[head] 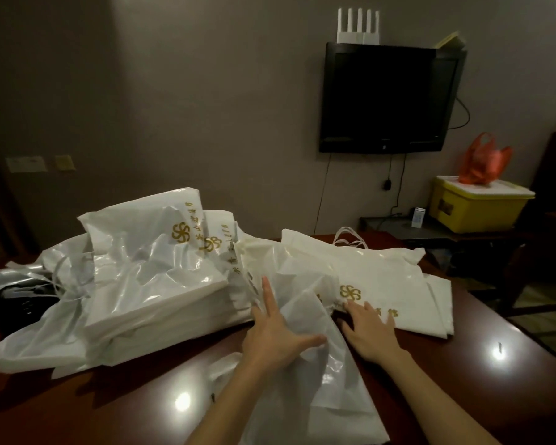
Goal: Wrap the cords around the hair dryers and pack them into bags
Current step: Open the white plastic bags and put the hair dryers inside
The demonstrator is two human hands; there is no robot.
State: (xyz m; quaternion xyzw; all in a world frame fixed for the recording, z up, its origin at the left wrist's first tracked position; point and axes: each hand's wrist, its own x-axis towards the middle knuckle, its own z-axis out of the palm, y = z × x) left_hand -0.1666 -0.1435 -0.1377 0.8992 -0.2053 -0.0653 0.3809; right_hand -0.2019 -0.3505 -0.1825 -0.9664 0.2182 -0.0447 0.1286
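Observation:
A loose white plastic bag point(331, 380) lies on the dark red table point(495, 374) in front of me. My left hand point(276, 335) rests flat on its upper part with fingers spread. My right hand point(371, 329) lies open, fingers straight, on the edge of a flat stack of white bags with gold logos point(382, 284). A big heap of filled white bags point(148, 274) rises at the left. Something black point(23, 300) shows at the far left under the plastic; I cannot tell whether it is a hair dryer.
A black television point(385, 97) hangs on the wall behind. A yellow bin point(475, 210) with a red plastic bag point(485, 159) stands on a side table at the right. The table's right edge runs diagonally near my right arm.

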